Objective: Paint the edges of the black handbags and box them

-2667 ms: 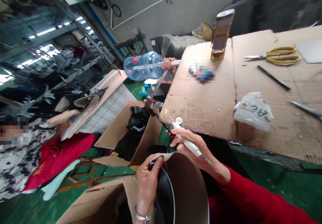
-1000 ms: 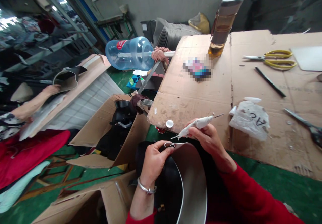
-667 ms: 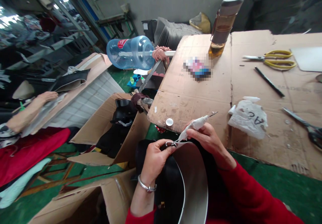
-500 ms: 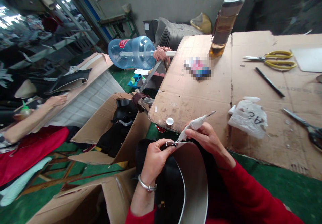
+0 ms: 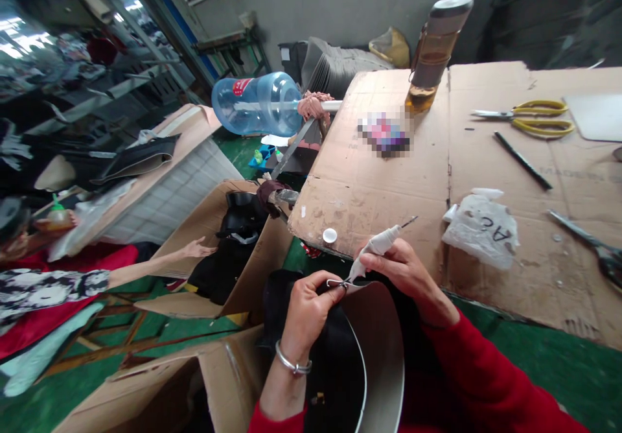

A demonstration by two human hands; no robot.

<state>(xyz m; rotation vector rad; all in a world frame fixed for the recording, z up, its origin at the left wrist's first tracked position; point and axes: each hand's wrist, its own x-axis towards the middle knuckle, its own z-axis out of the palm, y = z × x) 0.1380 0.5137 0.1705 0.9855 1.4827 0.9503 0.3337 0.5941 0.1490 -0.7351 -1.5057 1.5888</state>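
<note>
Co-worker's hand (image 5: pixel 199 249) moved to carton (image 5: pixel 265 264); left hand (image 5: pixel 310 306) pinches panel (image 5: pixel 376 342) edge, right hand (image 5: pixel 405 274) grips tool (image 5: pixel 380 243) beside table (image 5: pixel 369 193).

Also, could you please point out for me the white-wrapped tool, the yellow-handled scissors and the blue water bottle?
White-wrapped tool (image 5: pixel 382 241): head view, on its wrapped grip.
Yellow-handled scissors (image 5: pixel 513 115): head view, where handles meet blades.
Blue water bottle (image 5: pixel 257 107): head view, on its side wall.

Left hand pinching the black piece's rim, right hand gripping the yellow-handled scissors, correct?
No: in the head view, the right hand grips a white-wrapped tool; the yellow-handled scissors lie on the cardboard. The left hand does pinch the black piece at its rim.
</note>
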